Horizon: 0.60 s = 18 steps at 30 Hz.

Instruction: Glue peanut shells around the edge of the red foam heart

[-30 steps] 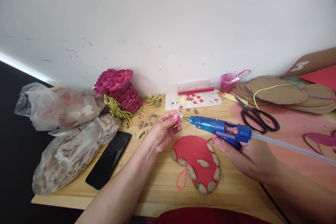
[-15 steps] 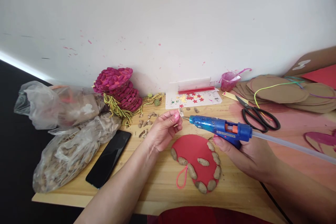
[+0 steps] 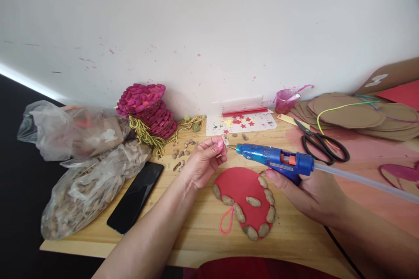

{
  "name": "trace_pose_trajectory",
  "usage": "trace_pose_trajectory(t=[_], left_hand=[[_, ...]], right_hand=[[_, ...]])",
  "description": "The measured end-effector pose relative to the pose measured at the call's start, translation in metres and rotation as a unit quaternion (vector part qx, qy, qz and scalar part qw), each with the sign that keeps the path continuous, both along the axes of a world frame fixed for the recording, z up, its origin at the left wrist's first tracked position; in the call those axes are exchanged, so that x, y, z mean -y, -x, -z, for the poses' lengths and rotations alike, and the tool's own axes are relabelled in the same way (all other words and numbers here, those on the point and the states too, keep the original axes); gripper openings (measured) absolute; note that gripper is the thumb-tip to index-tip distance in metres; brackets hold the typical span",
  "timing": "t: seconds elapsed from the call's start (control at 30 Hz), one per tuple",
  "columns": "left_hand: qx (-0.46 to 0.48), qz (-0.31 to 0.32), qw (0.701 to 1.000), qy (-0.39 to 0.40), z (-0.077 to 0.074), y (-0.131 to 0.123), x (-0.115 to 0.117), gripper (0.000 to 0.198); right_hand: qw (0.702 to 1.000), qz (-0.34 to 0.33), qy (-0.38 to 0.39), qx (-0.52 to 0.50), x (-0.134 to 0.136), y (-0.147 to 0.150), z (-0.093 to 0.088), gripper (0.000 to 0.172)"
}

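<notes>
Between thumb and fingers, my left hand (image 3: 209,159) pinches a peanut shell (image 3: 225,140). My right hand (image 3: 304,192) is wrapped round the handle of a blue glue gun (image 3: 275,158), whose nozzle points left and meets or nearly meets the shell. Below both hands a red heart (image 3: 240,183) lies on the wooden table (image 3: 196,235). Several peanuts line part of its edge, and a single peanut (image 3: 253,202) rests in its middle. A pink loop of cord (image 3: 226,221) sticks out from the heart's notch, toward me.
At left are a black phone (image 3: 135,198), a plastic bag of peanuts (image 3: 88,192) and stacked magenta pieces (image 3: 147,109). Star cutouts on paper (image 3: 265,123) and a pink cup (image 3: 285,101) stand behind. Black scissors (image 3: 324,144) and cardboard shapes (image 3: 350,115) lie right.
</notes>
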<state>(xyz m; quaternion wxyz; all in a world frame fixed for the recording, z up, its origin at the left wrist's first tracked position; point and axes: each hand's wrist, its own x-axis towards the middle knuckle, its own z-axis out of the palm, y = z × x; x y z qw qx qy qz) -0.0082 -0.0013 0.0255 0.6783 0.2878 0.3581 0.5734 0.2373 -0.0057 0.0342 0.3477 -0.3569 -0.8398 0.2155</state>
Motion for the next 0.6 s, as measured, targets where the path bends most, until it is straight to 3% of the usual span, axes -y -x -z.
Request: trace_pose_trajectory(t=[0.23, 0.6], left_hand=[[0.002, -0.006, 1.000, 0.001, -0.0010, -0.0002, -0.0006, 0.030], [0.002, -0.002, 1.000, -0.003, -0.0012, 0.0000, -0.0005, 0.030]], right_hand=[[0.999, 0.005, -0.046, 0.010, -0.0003, -0.0021, 0.0009, 0.028], [0.999, 0.013, -0.034, 0.016, -0.0001, -0.0020, 0.0040, 0.027]])
